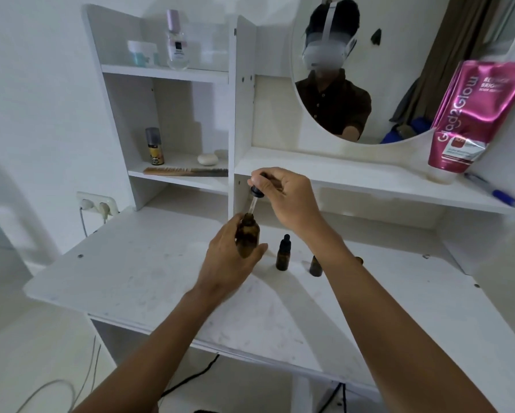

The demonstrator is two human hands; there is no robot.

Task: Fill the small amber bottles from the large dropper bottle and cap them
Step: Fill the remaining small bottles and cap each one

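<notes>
Head view, frame centre: left hand (pixel 231 257) wrapped around the large dropper bottle (pixel 247 235), held tilted above the white desk (pixel 131 278); at its 12 o'clock, right hand (pixel 289 198) pinching the dropper (pixel 255 194), glass tip at the bottle's mouth. At 3 o'clock of the large bottle, standing on the desk: a capped small amber bottle (pixel 283 253), then an uncapped small bottle (pixel 316 266) partly hidden by the right forearm.

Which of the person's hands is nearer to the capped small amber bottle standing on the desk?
Left. The left hand, holding the large bottle, is just left of the capped small bottle. The right hand is raised above it, holding the dropper.
</notes>
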